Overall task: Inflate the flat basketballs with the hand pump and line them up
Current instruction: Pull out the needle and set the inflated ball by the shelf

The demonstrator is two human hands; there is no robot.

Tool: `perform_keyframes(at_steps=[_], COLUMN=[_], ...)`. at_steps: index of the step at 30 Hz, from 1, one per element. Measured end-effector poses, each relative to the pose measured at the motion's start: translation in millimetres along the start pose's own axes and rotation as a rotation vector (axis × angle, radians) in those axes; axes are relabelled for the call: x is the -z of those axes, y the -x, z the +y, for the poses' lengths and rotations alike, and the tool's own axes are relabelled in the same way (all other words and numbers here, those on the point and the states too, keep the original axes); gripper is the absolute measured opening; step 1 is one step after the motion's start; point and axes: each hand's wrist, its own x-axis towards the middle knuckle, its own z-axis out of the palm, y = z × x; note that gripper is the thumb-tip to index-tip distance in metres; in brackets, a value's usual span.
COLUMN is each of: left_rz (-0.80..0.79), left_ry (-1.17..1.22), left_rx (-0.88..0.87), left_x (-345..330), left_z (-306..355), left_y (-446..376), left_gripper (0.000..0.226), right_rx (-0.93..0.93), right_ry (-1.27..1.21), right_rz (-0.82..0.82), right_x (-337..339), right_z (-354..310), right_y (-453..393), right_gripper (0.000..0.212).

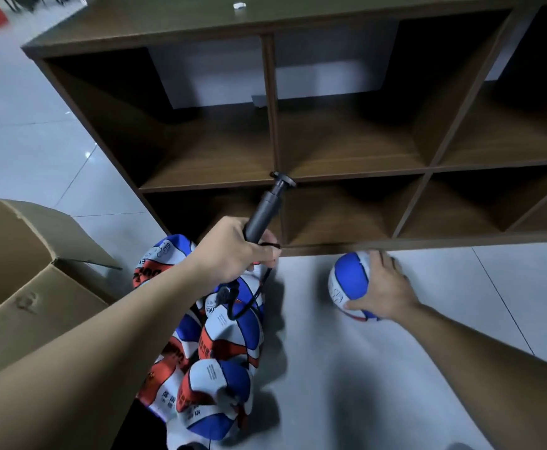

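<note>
My left hand grips the barrel of a dark hand pump, its T-handle pointing up toward the shelf; the pump's thin black hose dangles down over the pile. Below it lies a heap of flat blue, white and red basketballs on the floor. My right hand holds a round blue and white basketball that sits on the floor by the foot of the shelf, fingers spread over its right side and thumb under its near edge.
A brown wooden cubby shelf with open, dark compartments fills the far side. An open cardboard box stands at the left. Grey tiled floor spreads right of the ball and toward me.
</note>
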Motion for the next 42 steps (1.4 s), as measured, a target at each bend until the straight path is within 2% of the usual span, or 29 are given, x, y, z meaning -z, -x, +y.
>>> perform_keyframes(at_steps=[5, 10, 18, 22, 26, 30, 32, 35, 37, 42], left_rz=[0.055, 0.093, 0.112, 0.105, 0.063, 0.097, 0.13, 0.186, 0.214, 0.223], left_ry=[-0.03, -0.169, -0.321, -0.495, -0.539, -0.45, -0.44, -0.436, -0.415, -0.349], left_rx=[0.075, 0.147, 0.141, 0.125, 0.164, 0.216, 0.242, 0.277, 0.298, 0.354], left_x=[14, 31, 60, 88, 112, 135, 145, 156, 165, 188], left_z=[-22, -50, -50, -53, -58, -64, -71, -86, -97, -126], left_y=[-4, -6, 11, 33, 57, 77, 85, 97, 105, 115], left_gripper=[0.024, 0.022, 0.016, 0.018, 0.017, 0.015, 0.015, 0.016, 0.015, 0.014], right_rx=[0.006, -0.007, 0.011, 0.086, 0.174, 0.36, 0.402, 0.272, 0.196, 0.119], right_ry=[0.094, 0.059, 0.119, 0.197, 0.198, 0.08, -0.022, -0.308, -0.436, -0.433], right_rz=[0.082, 0.171, 0.152, 0.111, 0.096, -0.075, -0.159, -0.262, -0.274, -0.279], right_x=[-6, -26, -21, 3, 8, -10, -23, -45, -57, -87], right_z=[14, 29, 20, 2, -44, -142, -196, -262, -293, -343], right_y=[-58, -58, -57, -51, -30, 14, 31, 28, 16, -26], right_gripper=[0.125, 0.125, 0.127, 0.113, 0.076, 0.061, 0.064, 0.071, 0.071, 0.088])
